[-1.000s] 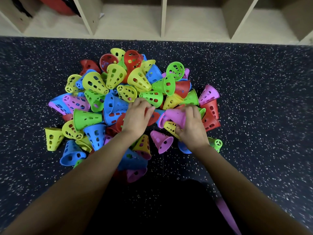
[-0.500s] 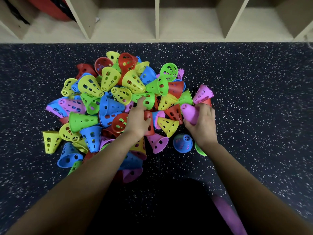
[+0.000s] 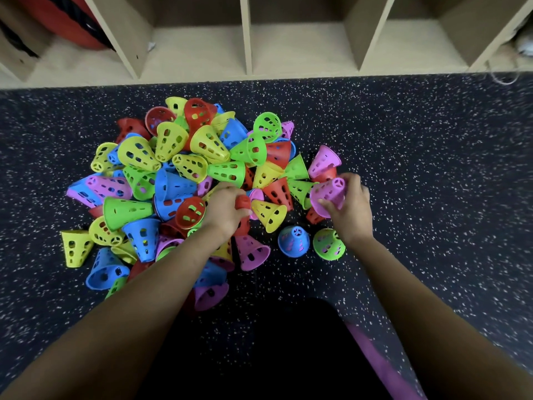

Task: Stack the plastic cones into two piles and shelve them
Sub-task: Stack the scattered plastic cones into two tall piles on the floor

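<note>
A heap of perforated plastic cones (image 3: 184, 174) in red, yellow, green, blue and pink lies on the dark speckled floor. My left hand (image 3: 225, 210) grips a red cone (image 3: 242, 204) at the heap's near right side, its narrow top showing between my fingers. My right hand (image 3: 350, 207) holds a pink cone (image 3: 328, 193) lifted just above the heap's right edge. A blue cone (image 3: 293, 241) and a green cone (image 3: 328, 244) stand apart on the floor between my hands.
A wooden shelf unit (image 3: 248, 39) with open cubbies runs along the far edge of the floor. A red object (image 3: 72, 21) fills the far-left cubby. Bare floor (image 3: 432, 168) stretches right of the heap. My dark clothing (image 3: 274, 356) sits at the bottom.
My right hand lifted the pink cone out of the heap and carried it right. My left hand closed round a red cone. The blue and green cones came into view.
</note>
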